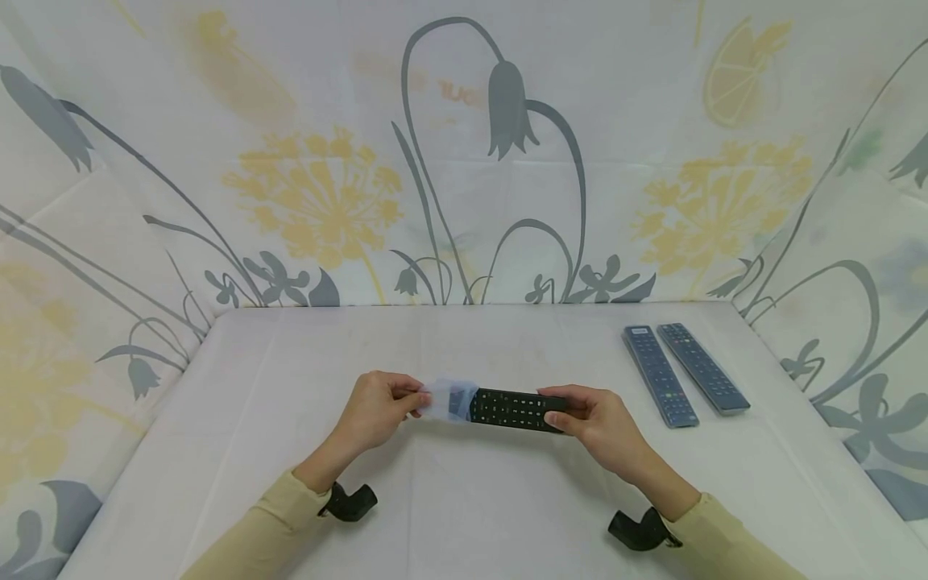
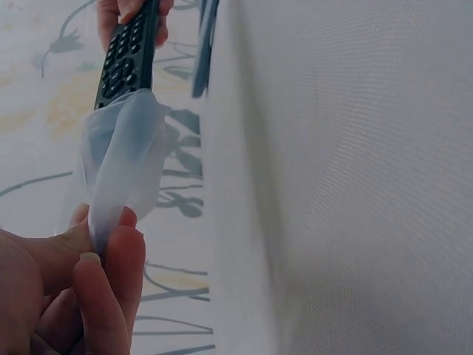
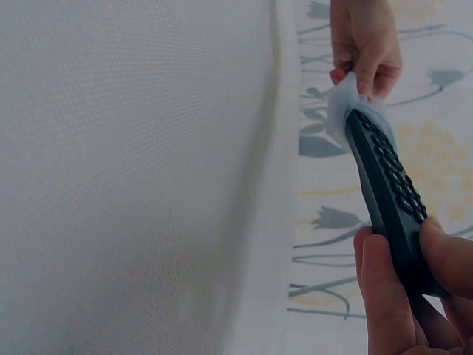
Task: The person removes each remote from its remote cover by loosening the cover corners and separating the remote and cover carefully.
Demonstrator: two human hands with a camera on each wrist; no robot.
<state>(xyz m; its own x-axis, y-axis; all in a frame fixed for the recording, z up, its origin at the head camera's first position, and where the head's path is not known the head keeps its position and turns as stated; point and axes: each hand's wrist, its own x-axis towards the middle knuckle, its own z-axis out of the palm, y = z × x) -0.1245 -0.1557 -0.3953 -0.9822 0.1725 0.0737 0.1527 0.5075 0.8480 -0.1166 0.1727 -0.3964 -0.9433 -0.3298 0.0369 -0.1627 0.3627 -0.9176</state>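
A black remote control [image 1: 511, 409] is held above the table, its left end inside a translucent, bluish plastic sleeve [image 1: 451, 401]. With thumb and fingers my right hand [image 1: 605, 423] grips the bare right end of the remote. My left hand [image 1: 377, 409] pinches the loose far end of the sleeve, beyond the remote's tip. In the left wrist view the crumpled sleeve [image 2: 129, 144] stretches from my fingertips to the remote's keys [image 2: 127, 55]. From the right wrist, the remote's side [image 3: 384, 200] shows between my thumb and fingers.
Two more remotes, one [image 1: 660, 376] beside the other [image 1: 703, 368], lie at the back right of the white table [image 1: 290, 354]. They look wrapped in clear film. A flower-patterned cloth [image 1: 449, 201] stands behind the table and along both sides.
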